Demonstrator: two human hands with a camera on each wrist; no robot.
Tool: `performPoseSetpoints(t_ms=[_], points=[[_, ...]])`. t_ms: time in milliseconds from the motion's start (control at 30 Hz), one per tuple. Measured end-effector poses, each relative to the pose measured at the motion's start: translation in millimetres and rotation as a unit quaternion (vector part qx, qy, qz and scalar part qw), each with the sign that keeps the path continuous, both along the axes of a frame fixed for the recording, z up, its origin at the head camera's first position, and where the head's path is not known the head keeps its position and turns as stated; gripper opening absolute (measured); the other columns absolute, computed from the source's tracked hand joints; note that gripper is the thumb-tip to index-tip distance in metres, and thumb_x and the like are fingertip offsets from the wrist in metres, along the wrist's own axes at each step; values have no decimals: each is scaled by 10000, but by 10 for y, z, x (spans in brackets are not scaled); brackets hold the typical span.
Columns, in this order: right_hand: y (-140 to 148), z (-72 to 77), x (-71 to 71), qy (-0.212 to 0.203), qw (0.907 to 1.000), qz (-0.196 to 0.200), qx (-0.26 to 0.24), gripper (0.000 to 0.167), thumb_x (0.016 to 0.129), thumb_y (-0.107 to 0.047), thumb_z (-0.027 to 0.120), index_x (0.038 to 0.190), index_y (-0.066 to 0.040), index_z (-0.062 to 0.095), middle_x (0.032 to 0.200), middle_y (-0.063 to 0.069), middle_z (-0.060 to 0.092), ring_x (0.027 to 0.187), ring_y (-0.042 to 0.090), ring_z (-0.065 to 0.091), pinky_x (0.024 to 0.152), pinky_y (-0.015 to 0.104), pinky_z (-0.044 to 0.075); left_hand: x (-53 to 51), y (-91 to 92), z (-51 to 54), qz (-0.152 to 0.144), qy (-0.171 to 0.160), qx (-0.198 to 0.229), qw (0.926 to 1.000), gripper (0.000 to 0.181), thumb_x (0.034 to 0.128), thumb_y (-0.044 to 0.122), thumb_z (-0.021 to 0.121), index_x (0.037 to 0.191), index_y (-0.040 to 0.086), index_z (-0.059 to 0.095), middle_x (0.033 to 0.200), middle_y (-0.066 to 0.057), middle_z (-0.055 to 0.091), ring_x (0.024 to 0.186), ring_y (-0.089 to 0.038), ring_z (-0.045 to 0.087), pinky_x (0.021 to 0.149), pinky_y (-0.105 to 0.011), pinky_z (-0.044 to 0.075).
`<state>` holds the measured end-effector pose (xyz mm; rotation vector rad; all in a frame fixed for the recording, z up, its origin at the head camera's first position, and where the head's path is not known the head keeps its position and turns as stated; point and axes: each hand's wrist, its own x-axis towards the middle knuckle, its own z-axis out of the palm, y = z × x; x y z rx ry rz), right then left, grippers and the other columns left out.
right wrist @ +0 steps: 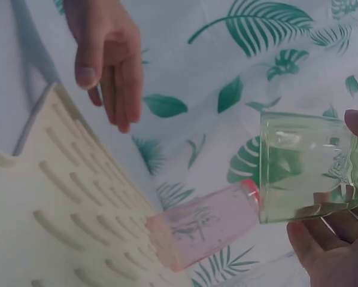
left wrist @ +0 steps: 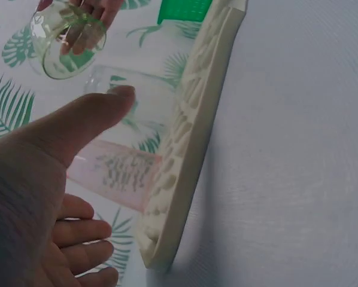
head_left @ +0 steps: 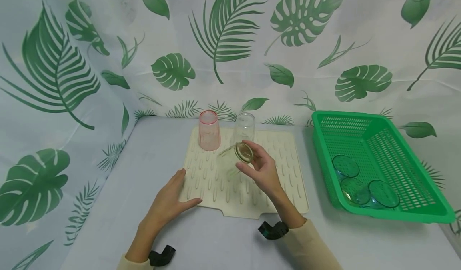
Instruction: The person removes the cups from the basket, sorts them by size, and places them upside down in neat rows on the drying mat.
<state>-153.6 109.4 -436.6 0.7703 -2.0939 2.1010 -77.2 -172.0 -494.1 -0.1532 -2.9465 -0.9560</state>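
My right hand (head_left: 261,168) grips a pale green glass (right wrist: 305,167) near its base, holding it tilted above a cream drying mat (head_left: 234,208). In the left wrist view, the glass's round mouth faces away from the fingers. My left hand (head_left: 167,202) hovers by the mat's left edge, fingers extended and thumb spread, holding nothing. A pink glass (head_left: 209,134) stands at the mat's back left with its narrower end up. Beside it is a clear glass (head_left: 245,126), partly hidden behind the green glass and right hand.
A green plastic basket (head_left: 414,162) stands to the right of the mat with 3 tinted glasses inside, among them a bluish glass (head_left: 383,194). A white cloth with green leaf prints (head_left: 230,62) hangs behind the pale table surface (head_left: 144,150).
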Motion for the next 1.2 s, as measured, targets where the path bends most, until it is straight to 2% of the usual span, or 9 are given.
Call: performPoseSetpoints(t_ms=[100, 200, 333, 500, 733, 1033, 1200], points=[[-42, -32, -32, -38, 9998, -109, 165, 645, 860, 63, 703, 1454, 22, 454, 1401, 248, 553, 1265, 104, 585, 1134, 268, 440, 13, -12, -40, 39, -31, -103, 9999, 1077, 761, 566, 809, 1525, -41, 353, 1593, -212, 369, 1486, -379, 351, 1160, -530, 400], [-91, -71, -68, -120, 9991, -252, 308, 668, 861, 49, 717, 1470, 5, 444, 1424, 207, 550, 1309, 218, 571, 1169, 399, 414, 28, -18, -70, 61, -84, -161, 9998, 1092, 758, 580, 806, 1525, -47, 347, 1595, -225, 356, 1491, -391, 333, 1172, -530, 384], [-173, -100, -119, -262, 9975, -494, 436, 689, 854, 7, 748, 1470, 14, 439, 1437, 178, 542, 1318, 346, 551, 1157, 519, 406, 34, -30, -106, 76, -251, -201, 9995, 1130, 747, 591, 810, 1533, -55, 320, 1606, -243, 320, 1507, -400, 290, 1199, -542, 339], [-270, -144, -180, -434, 9944, -592, 757, 671, 855, -90, 787, 1443, 3, 478, 1414, 152, 564, 1280, 345, 569, 1135, 513, 437, 31, -44, -136, 92, -489, -209, 9985, 1156, 741, 574, 823, 1539, -69, 289, 1614, -262, 281, 1520, -408, 246, 1215, -566, 297], [-401, -232, -256, -402, 9923, -549, 1033, 656, 848, -163, 812, 1430, -90, 519, 1444, 119, 557, 1324, 302, 548, 1173, 456, 414, 23, -49, -147, 90, -541, -332, 9979, 1138, 757, 576, 810, 1533, -78, 295, 1604, -280, 289, 1514, -420, 247, 1205, -582, 302], [-606, -328, -336, -415, 9852, -690, 1512, 705, 844, -214, 814, 1444, -28, 495, 1445, 121, 564, 1302, 314, 575, 1134, 466, 456, 10, -61, -149, 91, -565, -387, 9976, 1113, 757, 584, 804, 1513, -87, 337, 1582, -291, 324, 1504, -433, 262, 1191, -595, 319], [-709, -355, -348, -432, 9863, -591, 1481, 683, 832, -171, 824, 1417, -6, 512, 1418, 178, 571, 1306, 356, 567, 1139, 485, 448, 11, -60, -161, 82, -555, -391, 9977, 1095, 762, 587, 799, 1507, -82, 356, 1585, -286, 324, 1504, -432, 264, 1191, -595, 318]])
